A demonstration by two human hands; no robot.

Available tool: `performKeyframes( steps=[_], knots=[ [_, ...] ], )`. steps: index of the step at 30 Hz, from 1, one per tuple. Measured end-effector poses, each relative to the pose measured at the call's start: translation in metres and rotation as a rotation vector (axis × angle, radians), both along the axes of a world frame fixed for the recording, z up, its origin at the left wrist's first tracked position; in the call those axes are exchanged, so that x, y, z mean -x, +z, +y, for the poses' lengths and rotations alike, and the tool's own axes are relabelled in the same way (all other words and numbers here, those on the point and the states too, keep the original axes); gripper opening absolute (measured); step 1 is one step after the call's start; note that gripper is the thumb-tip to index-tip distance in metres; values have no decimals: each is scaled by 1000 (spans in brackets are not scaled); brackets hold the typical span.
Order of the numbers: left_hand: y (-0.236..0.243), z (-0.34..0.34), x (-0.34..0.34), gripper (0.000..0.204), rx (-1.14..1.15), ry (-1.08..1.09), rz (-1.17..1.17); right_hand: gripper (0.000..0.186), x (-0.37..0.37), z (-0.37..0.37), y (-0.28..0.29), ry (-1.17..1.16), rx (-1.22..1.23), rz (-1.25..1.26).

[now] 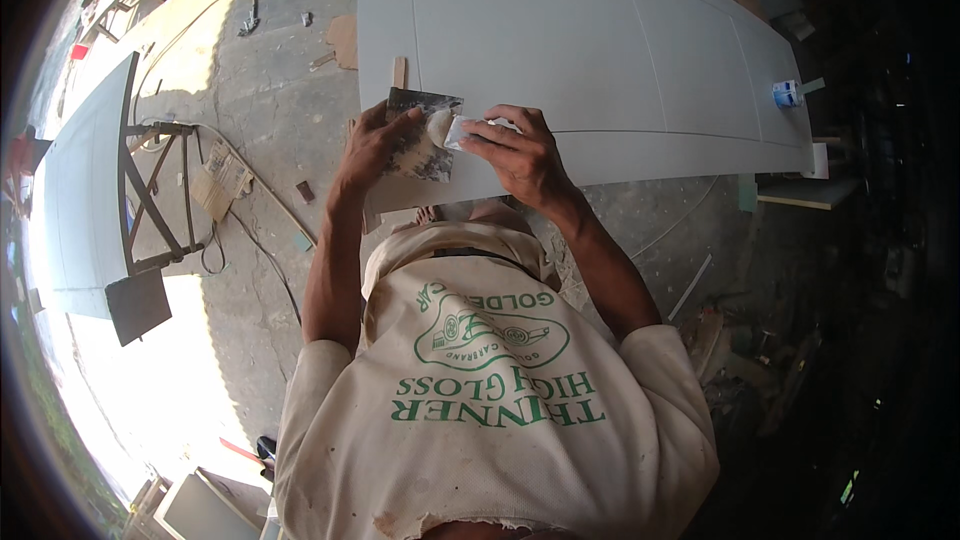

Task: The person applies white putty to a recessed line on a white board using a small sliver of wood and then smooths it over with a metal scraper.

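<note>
My left hand grips a dark, paste-smeared square plate by its left edge, thumb on top. A pale lump of filler paste sits on the plate's right part. Closed around a small whitish scraper, my right hand holds its edge against the paste. Both hands are above the near edge of a large light grey panel with thin grooved lines. A wooden stick lies on the panel just beyond the plate.
A small blue and white can stands at the panel's right end. Another pale panel rests on a metal stand at the left. Cardboard and a cable lie on the concrete floor.
</note>
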State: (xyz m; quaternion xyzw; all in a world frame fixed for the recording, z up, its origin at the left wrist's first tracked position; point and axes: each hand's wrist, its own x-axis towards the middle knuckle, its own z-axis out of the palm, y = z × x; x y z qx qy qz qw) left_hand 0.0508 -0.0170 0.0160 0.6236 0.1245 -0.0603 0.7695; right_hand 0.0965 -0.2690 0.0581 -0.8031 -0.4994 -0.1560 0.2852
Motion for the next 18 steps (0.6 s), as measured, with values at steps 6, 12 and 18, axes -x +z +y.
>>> performKeyframes(
  steps=[6, 12, 18],
  knots=[
    [7, -5, -3, 37, -170, -37, -14, 25, -2, -10, -12, -44, 150, -98],
    [-17, 22, 5, 34, -187, 326, -114, 26, -24, -92, -64, -385, 160, 33],
    [-50, 38, 6, 34, -304, 543, -221, 28, -30, -125, -102, -503, 272, -29]
  ],
)
